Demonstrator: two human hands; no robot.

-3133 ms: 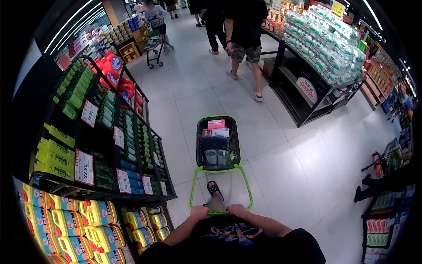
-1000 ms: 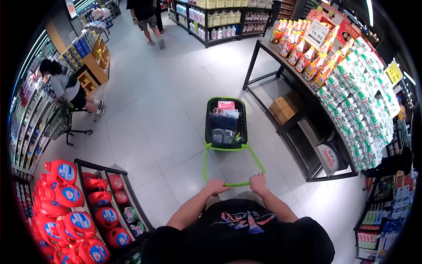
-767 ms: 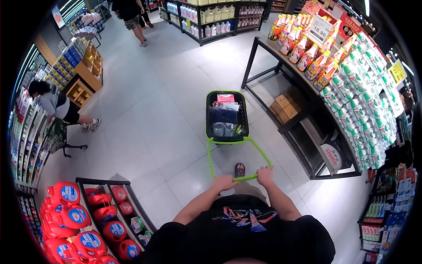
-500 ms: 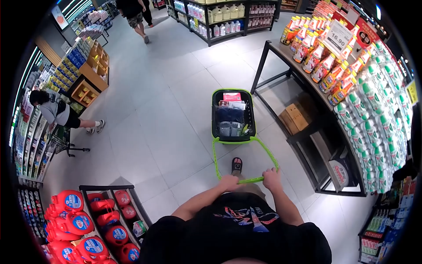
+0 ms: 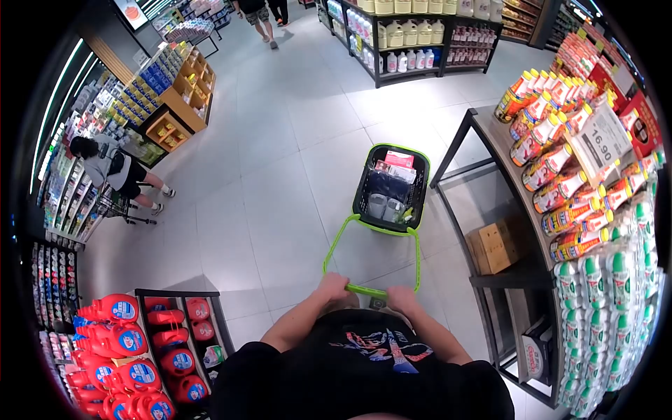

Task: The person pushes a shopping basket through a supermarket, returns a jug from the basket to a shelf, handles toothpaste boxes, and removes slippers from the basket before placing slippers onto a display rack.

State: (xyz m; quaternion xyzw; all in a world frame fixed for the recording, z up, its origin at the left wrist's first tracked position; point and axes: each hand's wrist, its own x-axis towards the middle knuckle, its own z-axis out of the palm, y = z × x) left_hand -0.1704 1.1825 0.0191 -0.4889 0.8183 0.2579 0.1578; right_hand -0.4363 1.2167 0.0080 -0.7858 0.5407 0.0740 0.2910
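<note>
My left hand [image 5: 334, 285] is wrapped round the left end of the green handle [image 5: 367, 290], and my right hand [image 5: 401, 297] closes round its right end. The handle joins a black basket with a green rim [image 5: 361, 183], standing on the floor ahead of me. Inside the basket lie a pink and white package [image 5: 400, 160], a dark folded item [image 5: 387, 186] and a pair of grey slippers [image 5: 384, 208]. Part of a sandal shows beneath the handle.
Right: a black-framed table [image 5: 477, 112] of sauce bottles [image 5: 553, 166] and green-capped bottles [image 5: 595, 283], cardboard box [image 5: 494, 248] below. Left: red jugs [image 5: 115, 343] on a rack, and a person [image 5: 115, 168] at a cart. Ahead: a shelf [image 5: 413, 50] and a walking person [image 5: 257, 17].
The view has turned and moved forward; the bottle table is nearer on the right. The basket has swung to the right of my hands and tilts in view. Both hands still grip the handle.
</note>
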